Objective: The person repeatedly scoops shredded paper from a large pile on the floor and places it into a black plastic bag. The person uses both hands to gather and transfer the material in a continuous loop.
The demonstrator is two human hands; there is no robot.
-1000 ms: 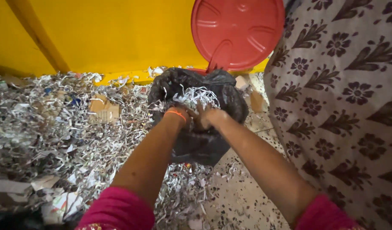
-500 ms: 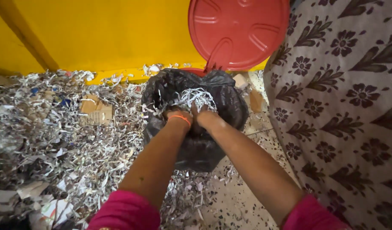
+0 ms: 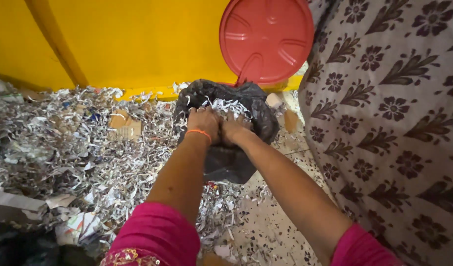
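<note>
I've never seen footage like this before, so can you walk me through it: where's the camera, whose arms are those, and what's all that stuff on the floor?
The picture comes from one camera worn on a person's head, looking down along their own two bare arms in pink sleeves. The left hand, with an orange band at the wrist, and the right hand press side by side into shredded paper filling a black plastic bag. Whether either grip is closed on anything cannot be told. A heap of paper shreds with cardboard scraps covers the speckled floor to the left. Behind stand a yellow wall and a round red lid. A flower-patterned cloth hangs at the right.
</note>
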